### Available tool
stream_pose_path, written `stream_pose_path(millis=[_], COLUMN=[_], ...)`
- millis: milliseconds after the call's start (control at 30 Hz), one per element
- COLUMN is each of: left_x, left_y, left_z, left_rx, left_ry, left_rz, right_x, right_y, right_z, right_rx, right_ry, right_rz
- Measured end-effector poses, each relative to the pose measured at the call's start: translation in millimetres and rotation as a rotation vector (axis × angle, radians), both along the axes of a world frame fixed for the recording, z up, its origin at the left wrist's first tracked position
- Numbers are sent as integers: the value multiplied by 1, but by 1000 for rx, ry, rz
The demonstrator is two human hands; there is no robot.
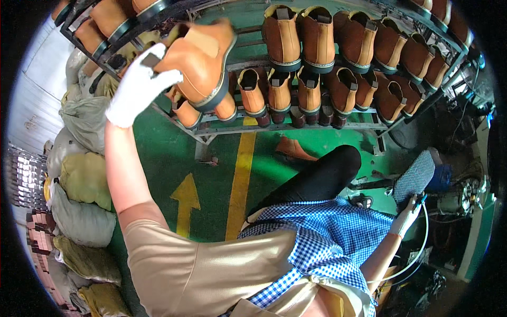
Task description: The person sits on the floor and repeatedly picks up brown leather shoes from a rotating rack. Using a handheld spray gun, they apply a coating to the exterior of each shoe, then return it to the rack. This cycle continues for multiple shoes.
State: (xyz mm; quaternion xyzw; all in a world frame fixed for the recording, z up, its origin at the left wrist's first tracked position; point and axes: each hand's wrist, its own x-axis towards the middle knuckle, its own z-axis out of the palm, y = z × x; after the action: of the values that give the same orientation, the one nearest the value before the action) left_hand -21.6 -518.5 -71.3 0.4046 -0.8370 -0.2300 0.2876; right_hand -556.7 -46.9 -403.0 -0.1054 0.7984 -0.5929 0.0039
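Note:
My left hand [140,84], in a white glove, is raised at the upper left and closed on a tan ankle boot [198,66]. The boot is tilted, with a lighter elastic panel in its side and a dark-edged sole, and hangs in front of the shoe rack. My right hand [405,217], also gloved, is low at the right, closed around a small dark and blue fitting [420,201] on a white hose [426,232]. Its exact kind is too small to tell. Just above that hand is a grey textured pad [414,175].
Tan and brown boots [317,39] line the tiers of a metal rack [296,127]. One brown boot [294,149] lies on the green floor below. Stuffed sacks [84,177] are piled at the left. Machinery [467,198] stands at the right.

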Motion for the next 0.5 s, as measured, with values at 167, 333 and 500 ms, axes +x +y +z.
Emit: stream_pose_path(millis=[167,333,500], left_x=[-5,19,-7], left_y=[-80,-123,-65], left_z=[5,-9,0], left_rx=[27,-243,-1247], left_ry=[-266,-313,-390], left_rz=[64,59,226], right_x=[0,11,29], right_y=[-2,-13,-32], right_z=[11,35,59], right_rx=[27,26,2], right_ry=[-22,19,37], right_rz=[-24,12,18])
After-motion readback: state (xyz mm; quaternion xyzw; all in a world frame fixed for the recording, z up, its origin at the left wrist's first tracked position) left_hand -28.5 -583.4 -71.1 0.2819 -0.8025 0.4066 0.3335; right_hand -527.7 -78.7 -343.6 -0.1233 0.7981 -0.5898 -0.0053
